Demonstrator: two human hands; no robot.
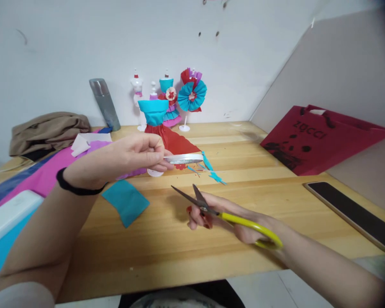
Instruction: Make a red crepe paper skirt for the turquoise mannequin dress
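My left hand is closed around one edge of a narrow roll of white tape, held nearly flat above the table. In my right hand are scissors with yellow handles; their dark blades stand apart and point up and to the left. Just behind my left hand stands a small dress form in a turquoise top and a red skirt, partly hidden by the hand. A square of turquoise fabric lies below my left wrist. Turquoise scraps are scattered beyond the scissors.
Against the wall stand several dressed miniature forms, one with a turquoise rosette, and a grey bottle. Pink and purple fabric and brown cloth lie left. A red paper bag and a phone are right on the wooden table.
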